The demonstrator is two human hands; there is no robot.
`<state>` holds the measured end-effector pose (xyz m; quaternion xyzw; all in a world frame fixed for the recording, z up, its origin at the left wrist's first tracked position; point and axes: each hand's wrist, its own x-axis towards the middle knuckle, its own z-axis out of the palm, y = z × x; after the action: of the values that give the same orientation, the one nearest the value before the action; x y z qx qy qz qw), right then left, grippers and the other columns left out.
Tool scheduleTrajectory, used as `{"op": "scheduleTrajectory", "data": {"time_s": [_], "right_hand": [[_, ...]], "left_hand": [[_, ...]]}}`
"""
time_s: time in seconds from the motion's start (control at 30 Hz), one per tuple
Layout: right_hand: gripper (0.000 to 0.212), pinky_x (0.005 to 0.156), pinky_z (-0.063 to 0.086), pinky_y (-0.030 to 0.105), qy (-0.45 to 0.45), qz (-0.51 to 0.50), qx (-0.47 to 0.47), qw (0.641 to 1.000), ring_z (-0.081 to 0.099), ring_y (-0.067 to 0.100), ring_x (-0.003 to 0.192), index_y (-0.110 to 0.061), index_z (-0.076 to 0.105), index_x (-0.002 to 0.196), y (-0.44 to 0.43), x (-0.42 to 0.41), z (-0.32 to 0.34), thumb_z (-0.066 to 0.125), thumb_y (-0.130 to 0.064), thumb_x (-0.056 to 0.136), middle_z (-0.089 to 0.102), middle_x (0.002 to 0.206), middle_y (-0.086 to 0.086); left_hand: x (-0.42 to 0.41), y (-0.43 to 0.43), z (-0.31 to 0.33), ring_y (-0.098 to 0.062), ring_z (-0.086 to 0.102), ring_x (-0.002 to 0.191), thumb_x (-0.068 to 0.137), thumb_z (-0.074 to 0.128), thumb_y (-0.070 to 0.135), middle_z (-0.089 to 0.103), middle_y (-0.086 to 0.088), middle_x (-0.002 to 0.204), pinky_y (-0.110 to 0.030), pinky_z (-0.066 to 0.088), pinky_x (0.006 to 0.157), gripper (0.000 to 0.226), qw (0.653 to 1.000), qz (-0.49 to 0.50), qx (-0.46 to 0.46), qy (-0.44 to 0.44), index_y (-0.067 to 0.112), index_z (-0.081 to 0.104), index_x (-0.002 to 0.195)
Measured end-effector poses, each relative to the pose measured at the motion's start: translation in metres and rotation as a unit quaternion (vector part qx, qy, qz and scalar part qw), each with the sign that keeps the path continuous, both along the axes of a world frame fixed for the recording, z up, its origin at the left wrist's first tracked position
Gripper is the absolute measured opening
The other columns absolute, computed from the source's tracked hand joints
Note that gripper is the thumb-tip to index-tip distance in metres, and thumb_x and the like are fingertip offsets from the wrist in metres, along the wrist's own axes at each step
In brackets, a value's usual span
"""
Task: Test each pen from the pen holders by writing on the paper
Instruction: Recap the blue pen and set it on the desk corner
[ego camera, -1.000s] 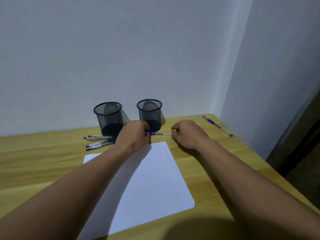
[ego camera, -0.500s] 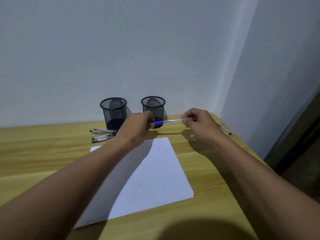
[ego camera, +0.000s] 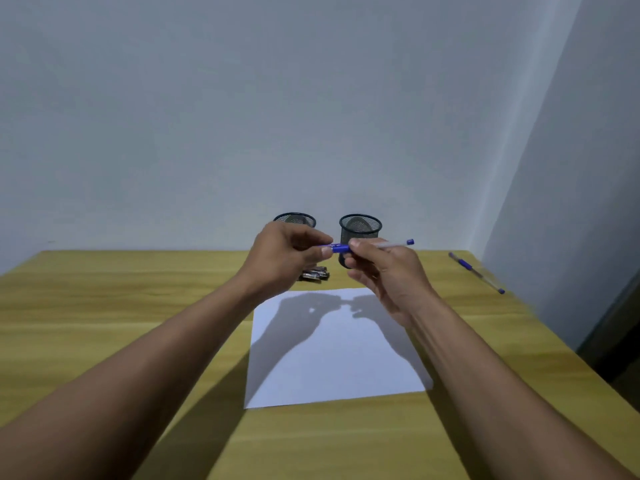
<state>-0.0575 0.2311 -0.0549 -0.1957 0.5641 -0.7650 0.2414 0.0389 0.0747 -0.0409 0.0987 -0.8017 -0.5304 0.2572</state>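
While L grip [ego camera: 284, 259] pinches blue end of pen [ego camera: 340, 249], R grip [ego camera: 389, 277] holds barrel over paper [ego camera: 332, 362]; print unreadable.

Two black wire-mesh metal pen holders [ego camera: 360, 230] stand on a matt, wood-grain yellow table [ego camera: 104, 306]; smooth white paper sheet [ego camera: 339, 358].

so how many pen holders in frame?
2: left pen holder, mostly hidden behind the left hand; right pen holder beside it, behind the held blue pen.
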Motion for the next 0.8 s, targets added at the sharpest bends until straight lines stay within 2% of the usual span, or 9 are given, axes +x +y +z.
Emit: {"op": "scheduleTrajectory", "data": {"time_s": [0.17,0.23,0.33,0.37,0.47,0.6,0.67,0.73,0.8], "right_hand": [[0.004,0.065,0.06,0.02,0.035,0.027,-0.015,0.999,0.071,0.012,0.068,-0.004,0.073,0.093,-0.019,0.021,-0.004,0.071,-0.007,0.092,0.073,0.075,0.008],[0.006,0.065,0.059,0.019,0.037,0.03,-0.025,0.999,0.07,0.013,0.067,0.0,0.072,0.095,-0.025,0.025,-0.003,0.071,-0.005,0.091,0.073,0.074,0.009],[0.004,0.064,0.059,0.018,0.032,0.025,-0.034,0.999,0.07,0.013,0.063,0.003,0.072,0.092,-0.033,0.028,-0.002,0.071,-0.001,0.09,0.072,0.072,0.011],[0.003,0.064,0.059,0.018,0.029,0.024,-0.037,0.999,0.07,0.013,0.062,0.003,0.072,0.09,-0.036,0.029,-0.002,0.07,0.0,0.09,0.072,0.071,0.011],[0.003,0.063,0.06,0.018,0.011,0.017,-0.047,0.999,0.069,0.013,0.062,0.003,0.072,0.088,-0.043,0.03,-0.004,0.07,0.001,0.089,0.071,0.07,0.011],[0.004,0.061,0.059,0.018,0.011,0.025,-0.044,0.999,0.069,0.014,0.061,0.005,0.071,0.089,-0.052,0.031,-0.006,0.071,0.001,0.089,0.072,0.07,0.011],[0.002,0.059,0.059,0.018,0.006,0.026,-0.051,0.998,0.069,0.013,0.059,0.004,0.07,0.088,-0.056,0.033,-0.008,0.07,0.002,0.089,0.072,0.067,0.01],[0.002,0.06,0.059,0.018,0.005,0.027,-0.052,0.998,0.069,0.013,0.059,0.003,0.07,0.087,-0.062,0.036,-0.009,0.07,0.002,0.089,0.071,0.066,0.009],[0.003,0.059,0.059,0.018,-0.002,0.023,-0.052,0.998,0.069,0.013,0.058,0.003,0.07,0.086,-0.066,0.036,-0.011,0.07,0.002,0.089,0.071,0.065,0.009]], "left_hand": [[0.022,-0.016,0.0,-0.014,0.068,0.075,0.079,0.081,0.011,0.078,-0.009,0.084,-0.037,0.058,0.082,0.013,1.0,0.011,0.009,-0.006,0.012,0.08,0.092],[0.028,-0.02,0.003,-0.014,0.068,0.075,0.081,0.08,0.01,0.078,-0.01,0.085,-0.038,0.058,0.083,0.01,1.0,0.005,0.022,-0.011,0.014,0.08,0.09],[0.034,-0.022,0.006,-0.012,0.065,0.07,0.083,0.077,0.008,0.075,-0.008,0.079,-0.038,0.058,0.082,0.008,0.999,0.015,0.042,-0.02,0.015,0.079,0.087],[0.034,-0.023,0.005,-0.01,0.065,0.069,0.083,0.078,0.009,0.076,-0.004,0.077,-0.036,0.058,0.08,0.008,0.999,0.031,0.021,-0.016,0.016,0.079,0.086],[0.036,-0.027,0.002,-0.003,0.069,0.069,0.082,0.08,0.014,0.077,0.004,0.074,-0.02,0.055,0.072,0.007,0.995,0.079,-0.06,-0.007,0.018,0.081,0.087],[0.04,-0.033,0.001,-0.006,0.056,0.051,0.084,0.077,0.007,0.066,0.008,0.054,-0.018,0.045,0.053,0.005,0.997,0.062,0.028,-0.023,0.011,0.079,0.085],[0.041,-0.038,0.002,-0.008,0.054,0.051,0.084,0.075,0.005,0.064,0.004,0.054,-0.019,0.045,0.056,0.004,0.996,0.065,0.042,-0.041,0.007,0.078,0.084],[0.041,-0.04,0.004,-0.015,0.057,0.059,0.084,0.075,0.004,0.066,-0.005,0.063,-0.027,0.053,0.064,0.006,0.993,0.063,0.074,-0.061,0.008,0.078,0.081],[0.04,-0.043,0.003,-0.015,0.059,0.062,0.084,0.076,0.007,0.068,-0.005,0.065,-0.032,0.055,0.069,0.008,0.993,0.077,0.054,-0.065,0.013,0.079,0.079]]}}
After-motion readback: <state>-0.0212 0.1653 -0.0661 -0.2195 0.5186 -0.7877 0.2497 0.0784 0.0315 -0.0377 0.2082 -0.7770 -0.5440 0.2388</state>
